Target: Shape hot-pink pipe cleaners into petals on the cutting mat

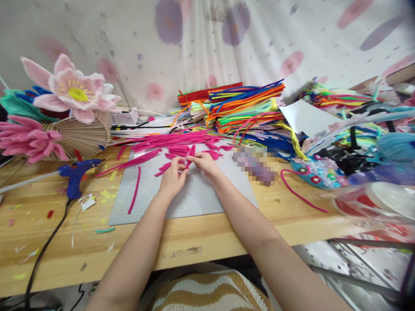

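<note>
Both my hands meet over a grey cutting mat [194, 198] on a wooden table. My left hand [173, 177] and my right hand [204, 163] are both closed, pinching the same short bent pink pipe cleaner piece [190, 156] between their fingertips. Just beyond them lies a heap of pink pipe cleaners [177, 141], some bent into loops. A single straight pink pipe cleaner [135, 190] lies on the mat to the left of my left hand.
A blue glue gun [76, 175] with a black cord lies at the left. Pink pipe-cleaner flowers [69, 90] stand behind it. Stacks of coloured pipe cleaners [246, 106] fill the back. A tape roll [372, 201] and craft clutter sit at the right. Paper scraps dot the table [194, 239].
</note>
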Tool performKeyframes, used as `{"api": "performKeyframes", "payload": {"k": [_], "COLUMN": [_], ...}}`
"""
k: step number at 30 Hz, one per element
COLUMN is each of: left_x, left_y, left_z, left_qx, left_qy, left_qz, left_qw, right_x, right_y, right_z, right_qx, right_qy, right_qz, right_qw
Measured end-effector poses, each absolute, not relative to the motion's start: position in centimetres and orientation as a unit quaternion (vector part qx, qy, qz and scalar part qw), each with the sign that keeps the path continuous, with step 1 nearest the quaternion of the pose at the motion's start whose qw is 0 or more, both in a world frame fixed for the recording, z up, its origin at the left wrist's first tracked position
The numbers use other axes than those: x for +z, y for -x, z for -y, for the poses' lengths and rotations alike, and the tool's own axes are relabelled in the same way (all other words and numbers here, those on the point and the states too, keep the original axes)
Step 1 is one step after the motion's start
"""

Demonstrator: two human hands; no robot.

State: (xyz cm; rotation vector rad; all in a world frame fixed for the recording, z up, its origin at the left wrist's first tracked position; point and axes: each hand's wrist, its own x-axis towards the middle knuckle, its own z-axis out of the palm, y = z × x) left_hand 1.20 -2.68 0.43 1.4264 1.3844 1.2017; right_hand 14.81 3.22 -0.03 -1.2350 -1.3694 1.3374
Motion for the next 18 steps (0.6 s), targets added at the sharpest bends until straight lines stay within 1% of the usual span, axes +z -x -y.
{"api": "performKeyframes", "payload": {"k": [5,9,11,14,18], "left_x": [1.1,0.9,0.7,0.2,-0.1], "left_y": [-0.7,-0.7,-0.9,-1.4,-2.0], "left_z": [3.0,2.8,2.4,1.7,1.2], "left_qx": [0.464,0.484,0.516,0.57,0.578], "left_qy": [-0.593,-0.589,-0.559,-0.46,-0.326], "left_qz": [-0.541,-0.526,-0.513,-0.504,-0.513], "left_qw": [0.375,0.376,0.398,0.457,0.545], "right_x": [0.0,-0.1,0.0,0.2,0.4], "right_y": [-15.2,-15.1,-14.9,-14.6,-14.2], "right_z": [-3.3,-3.2,-3.1,-2.9,-2.6], "right_qx": [0.541,0.555,0.584,0.644,0.696], "right_qy": [0.489,0.476,0.461,0.437,0.411], "right_qz": [0.553,0.556,0.543,0.496,0.44], "right_qw": [0.403,0.394,0.39,0.385,0.391]}}
